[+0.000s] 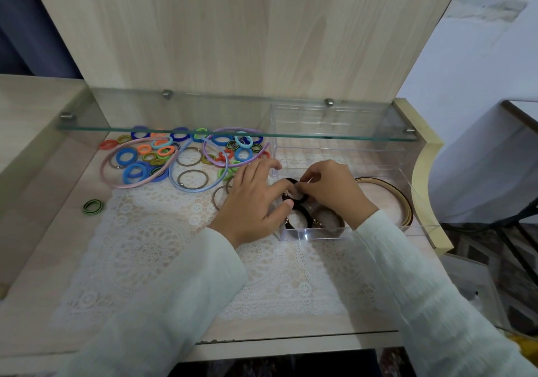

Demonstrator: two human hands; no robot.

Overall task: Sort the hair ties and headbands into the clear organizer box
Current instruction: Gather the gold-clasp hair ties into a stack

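A clear organizer box stands at the right of the lace mat. Both hands meet at its front left corner. My right hand reaches inside and pinches a black hair tie. My left hand grips the box's left wall, its thumb touching the black ties. Another black tie and a brown tie lie in the front compartment. Brown headbands curve along the box's right side. Several coloured hair ties and pastel headbands lie in a heap at the left.
A glass shelf hangs low over the back of the table, above the heap and the box. One green and black tie lies apart at the far left. A lace mat covers the tabletop. The table's right edge is close to the box.
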